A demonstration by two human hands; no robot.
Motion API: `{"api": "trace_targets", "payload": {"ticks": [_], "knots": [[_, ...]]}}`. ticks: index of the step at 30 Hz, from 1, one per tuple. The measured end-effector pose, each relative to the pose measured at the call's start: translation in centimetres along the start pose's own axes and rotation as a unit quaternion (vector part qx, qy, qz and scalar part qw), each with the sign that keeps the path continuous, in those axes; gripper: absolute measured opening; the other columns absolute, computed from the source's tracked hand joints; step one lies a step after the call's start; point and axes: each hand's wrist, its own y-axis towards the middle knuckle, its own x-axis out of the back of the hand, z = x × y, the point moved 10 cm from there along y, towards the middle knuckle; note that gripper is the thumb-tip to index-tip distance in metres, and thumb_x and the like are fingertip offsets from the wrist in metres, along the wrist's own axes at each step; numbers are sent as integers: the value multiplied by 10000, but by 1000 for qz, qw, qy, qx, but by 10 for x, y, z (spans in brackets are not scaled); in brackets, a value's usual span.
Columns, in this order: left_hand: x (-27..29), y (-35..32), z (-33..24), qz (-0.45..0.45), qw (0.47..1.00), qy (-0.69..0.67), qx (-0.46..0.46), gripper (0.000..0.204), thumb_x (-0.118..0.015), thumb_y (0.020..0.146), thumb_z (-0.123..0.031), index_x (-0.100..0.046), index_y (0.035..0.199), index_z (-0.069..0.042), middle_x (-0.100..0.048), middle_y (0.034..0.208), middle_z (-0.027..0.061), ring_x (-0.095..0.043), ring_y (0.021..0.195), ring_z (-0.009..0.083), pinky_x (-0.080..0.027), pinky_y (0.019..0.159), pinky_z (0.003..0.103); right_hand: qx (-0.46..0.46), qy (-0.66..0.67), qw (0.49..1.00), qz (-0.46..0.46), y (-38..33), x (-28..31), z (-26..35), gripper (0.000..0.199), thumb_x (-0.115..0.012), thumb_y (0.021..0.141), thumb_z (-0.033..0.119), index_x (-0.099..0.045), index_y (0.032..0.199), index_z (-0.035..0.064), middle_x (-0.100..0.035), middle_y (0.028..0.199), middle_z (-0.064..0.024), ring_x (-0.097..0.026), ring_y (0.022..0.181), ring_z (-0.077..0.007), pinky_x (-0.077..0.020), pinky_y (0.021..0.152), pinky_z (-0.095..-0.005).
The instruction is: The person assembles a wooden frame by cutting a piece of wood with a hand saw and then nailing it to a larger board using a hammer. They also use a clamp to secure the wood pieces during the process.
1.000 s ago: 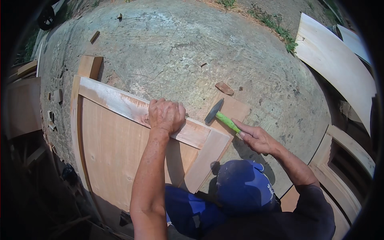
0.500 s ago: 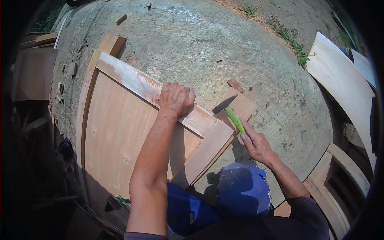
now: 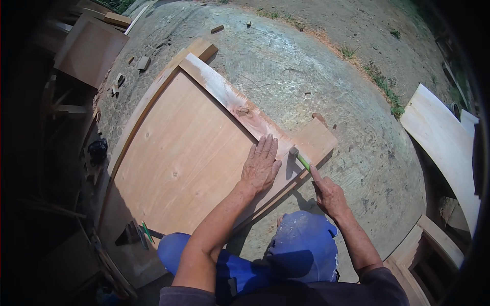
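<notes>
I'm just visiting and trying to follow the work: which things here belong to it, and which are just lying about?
In use:
- hammer, gripped in the right hand
- framed wooden panel, left hand flat on it

Seemingly just lying about:
- small block
- pale curved sheet
- wooden frame at lower right

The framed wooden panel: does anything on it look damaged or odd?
Yes: its far rail has a dark, uneven spot, perhaps a knot, and whitish blotches toward its left end, unlike the more even central panel.

Left hand (image 3: 260,164) lies flat, right hand (image 3: 330,196) grips
</notes>
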Motion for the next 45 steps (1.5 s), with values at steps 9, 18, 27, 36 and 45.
{"api": "trace_targets", "payload": {"ticks": [9,18,27,36,45], "knots": [[-12,-74,3,-67,996,-49,19,616,-514,972,-285,-335,1538,-119,-303,1619,99,-281,1497,268,-278,1188,503,49,99,994,-18,1,-39,22,687,-523,937,-64,-347,1564,152,-655,1031,-232,-631,751,-361,-511,691,-411],[14,-278,92,229,962,10,151,300,-628,900,-289,-614,1106,-72,-671,1103,161,-683,1008,334,-554,740,502,259,65,953,145,57,-121,189,709,-546,921,-55,-385,1553,225,-564,882,-167,-577,682,-302,-478,633,-411],[194,-541,13,-174,931,-151,283,338,-626,928,-366,-715,1035,-58,-695,893,147,-659,935,326,-505,866,477,426,-174,828,319,55,-211,281,703,-631,817,13,-504,1458,275,-585,992,-104,-618,941,-300,-504,785,-415],[178,-668,82,-271,862,-271,332,166,-642,888,-222,-694,921,-68,-707,954,88,-667,925,306,-539,823,429,462,-212,758,410,55,-190,416,454,-666,875,193,-619,1321,127,-644,1151,-141,-608,1092,-317,-480,889,-450],[145,-749,56,-187,745,-413,490,280,-545,946,-306,-656,838,-73,-687,974,193,-678,907,385,-546,797,484,399,-34,754,521,-137,-208,647,382,-661,901,188,-640,1274,108,-682,900,-190,-673,847,-357,-539,748,-455]]}}
